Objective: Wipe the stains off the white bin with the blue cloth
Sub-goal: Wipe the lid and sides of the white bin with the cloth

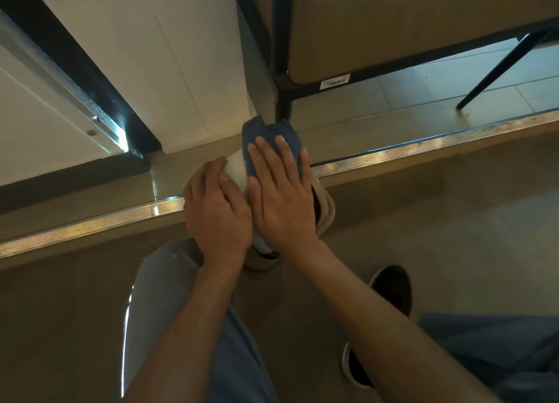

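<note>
The white bin (236, 167) lies tilted between my two hands, above a step in the floor, and is mostly hidden by them. Its rim shows at the lower right. The blue cloth (272, 133) is draped over the bin's far side. My right hand (279, 197) lies flat on the cloth with straight fingers, pressing it against the bin. My left hand (216, 212) grips the bin's left side, thumb across the white wall.
A metal-edged step (423, 148) runs across the floor under the bin. A black table leg (282, 100) and frame stand just behind the cloth. A white wall panel (151, 70) is at the left. My shoes (393, 287) and trouser legs are below.
</note>
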Demonstrator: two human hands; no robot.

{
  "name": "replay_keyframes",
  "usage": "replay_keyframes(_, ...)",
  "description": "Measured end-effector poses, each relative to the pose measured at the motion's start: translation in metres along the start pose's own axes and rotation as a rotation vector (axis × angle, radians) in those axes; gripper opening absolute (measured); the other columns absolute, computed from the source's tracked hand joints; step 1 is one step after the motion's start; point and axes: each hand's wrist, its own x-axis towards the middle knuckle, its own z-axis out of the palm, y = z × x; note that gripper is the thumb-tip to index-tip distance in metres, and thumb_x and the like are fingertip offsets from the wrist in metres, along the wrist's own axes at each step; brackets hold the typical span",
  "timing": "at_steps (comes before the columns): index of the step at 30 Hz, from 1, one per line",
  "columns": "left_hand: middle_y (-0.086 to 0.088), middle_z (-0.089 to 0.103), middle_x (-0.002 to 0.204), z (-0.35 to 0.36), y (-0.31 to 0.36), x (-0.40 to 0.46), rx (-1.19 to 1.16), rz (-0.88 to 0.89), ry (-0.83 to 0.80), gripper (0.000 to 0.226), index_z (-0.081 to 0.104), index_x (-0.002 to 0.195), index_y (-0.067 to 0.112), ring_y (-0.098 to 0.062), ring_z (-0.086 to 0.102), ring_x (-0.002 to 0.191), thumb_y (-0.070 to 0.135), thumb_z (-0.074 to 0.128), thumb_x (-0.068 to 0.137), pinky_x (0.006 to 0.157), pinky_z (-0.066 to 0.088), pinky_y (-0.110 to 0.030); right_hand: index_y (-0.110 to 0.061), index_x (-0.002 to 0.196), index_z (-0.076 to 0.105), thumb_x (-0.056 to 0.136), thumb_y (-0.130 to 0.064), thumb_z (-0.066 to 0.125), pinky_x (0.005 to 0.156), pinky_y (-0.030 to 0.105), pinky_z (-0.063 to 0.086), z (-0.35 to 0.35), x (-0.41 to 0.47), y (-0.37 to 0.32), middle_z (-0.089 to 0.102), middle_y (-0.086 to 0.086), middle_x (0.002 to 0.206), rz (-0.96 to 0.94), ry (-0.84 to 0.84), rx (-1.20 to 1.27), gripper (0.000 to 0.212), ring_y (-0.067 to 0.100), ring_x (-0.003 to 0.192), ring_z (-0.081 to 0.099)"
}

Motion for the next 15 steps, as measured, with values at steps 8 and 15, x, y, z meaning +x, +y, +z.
replay_keyframes(8, -0.010, 0.060, 0.135, 0.001, 0.000, -0.001, -0.006, 0.007, -0.025, 0.045, 0.060, 0.135, 0.011, -0.026, 0.053, 0.125, 0.029, 0.033, 0.105, 0.101, 0.047, -0.046, -0.013, 0.149, 0.046, 0.105, -0.034, 0.029, 0.121, 0.052, 0.022, -0.002, 0.017, 0.008, 0.045, 0.007, 0.154, 0.145, -0.029, -0.001, 0.051, 0.026, 0.146, 0.036)
replay_keyframes(15, -0.008, 0.061, 0.133, 0.002, 0.004, -0.003, -0.010, -0.030, 0.008, 0.044, 0.063, 0.133, 0.013, -0.027, 0.054, 0.123, 0.029, 0.034, 0.103, 0.101, 0.046, -0.048, -0.018, 0.121, 0.062, 0.105, -0.038, 0.030, 0.085, 0.042, 0.049, -0.012, 0.067, 0.019, 0.067, 0.006, 0.119, 0.388, -0.217, 0.084, 0.042, 0.028, 0.108, 0.064)
